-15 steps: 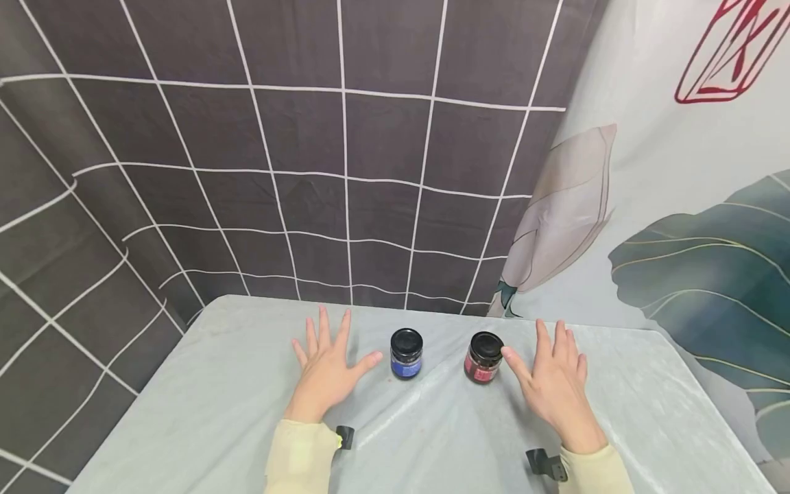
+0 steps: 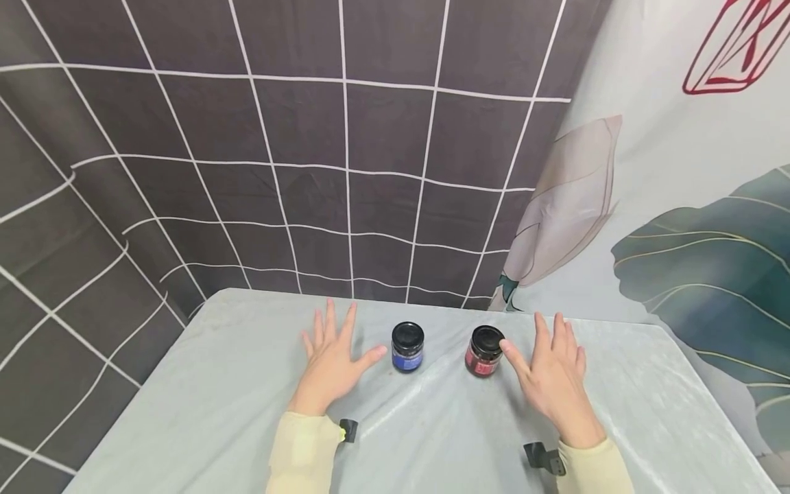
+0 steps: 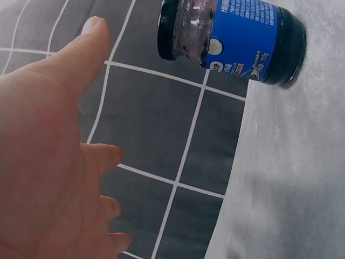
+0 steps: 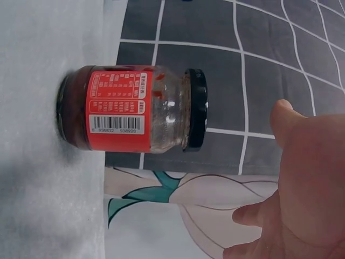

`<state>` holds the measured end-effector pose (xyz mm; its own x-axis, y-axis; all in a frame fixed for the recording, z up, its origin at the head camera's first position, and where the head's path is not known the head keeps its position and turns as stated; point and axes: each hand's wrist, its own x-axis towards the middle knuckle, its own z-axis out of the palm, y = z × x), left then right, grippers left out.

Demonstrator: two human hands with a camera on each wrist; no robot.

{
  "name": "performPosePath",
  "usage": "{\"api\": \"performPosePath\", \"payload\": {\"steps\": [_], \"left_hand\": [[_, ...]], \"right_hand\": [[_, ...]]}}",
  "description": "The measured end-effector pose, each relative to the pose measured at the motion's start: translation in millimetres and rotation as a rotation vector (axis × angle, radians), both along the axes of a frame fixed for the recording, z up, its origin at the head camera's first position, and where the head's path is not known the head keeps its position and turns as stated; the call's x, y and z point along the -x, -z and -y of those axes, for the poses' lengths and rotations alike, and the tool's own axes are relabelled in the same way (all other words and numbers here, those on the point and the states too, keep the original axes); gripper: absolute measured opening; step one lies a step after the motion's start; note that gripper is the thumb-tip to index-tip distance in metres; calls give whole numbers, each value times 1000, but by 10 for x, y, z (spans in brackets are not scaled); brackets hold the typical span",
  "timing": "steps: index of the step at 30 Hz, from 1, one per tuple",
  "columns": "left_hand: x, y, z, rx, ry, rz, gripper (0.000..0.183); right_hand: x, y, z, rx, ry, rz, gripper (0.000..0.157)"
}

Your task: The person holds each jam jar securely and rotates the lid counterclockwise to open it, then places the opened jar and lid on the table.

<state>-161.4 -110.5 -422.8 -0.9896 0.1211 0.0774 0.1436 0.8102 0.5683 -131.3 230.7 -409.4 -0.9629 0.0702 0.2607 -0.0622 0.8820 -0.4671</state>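
Two glass jars with black lids stand upright on the table, a short gap between them. The left jar, with a blue label (image 2: pixel 407 348), is beside my left hand (image 2: pixel 329 367), whose fingers are spread and whose thumb points at it. In the left wrist view the blue-labelled jar (image 3: pixel 245 40) is apart from the thumb. My right hand (image 2: pixel 558 377) has its fingers spread too, its thumb overlapping the edge of the red-labelled jar (image 2: pixel 483 352) in the head view. The right wrist view shows the red jar's barcode label (image 4: pixel 118 110) and a gap to the thumb. Both hands hold nothing.
A pale grey cloth (image 2: pixel 420 439) with creases covers the table. Behind it hangs a dark curtain with white grid lines (image 2: pixel 296 130); a white leaf-patterned curtain (image 2: pixel 654 158) hangs at the right. Each wrist wears a small black camera mount (image 2: pixel 348 430).
The head view has tilted slightly, so the scene sits a little higher. My left hand has shifted slightly toward the right; the right hand and both jars stay in place.
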Motion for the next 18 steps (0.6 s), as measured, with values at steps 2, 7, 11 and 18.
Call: {"api": "performPosePath", "payload": {"steps": [2, 7, 11, 18], "left_hand": [[4, 1, -6, -10, 7, -12, 98], [13, 11, -19, -47, 26, -8, 97], [14, 23, -24, -67, 33, -17, 96], [16, 52, -31, -72, 33, -12, 98]], "right_hand": [[3, -17, 8, 2, -1, -10, 83], [11, -50, 39, 5, -9, -11, 84], [6, -67, 80, -6, -17, 11, 84], [13, -69, 155, 2, -36, -5, 83]]}}
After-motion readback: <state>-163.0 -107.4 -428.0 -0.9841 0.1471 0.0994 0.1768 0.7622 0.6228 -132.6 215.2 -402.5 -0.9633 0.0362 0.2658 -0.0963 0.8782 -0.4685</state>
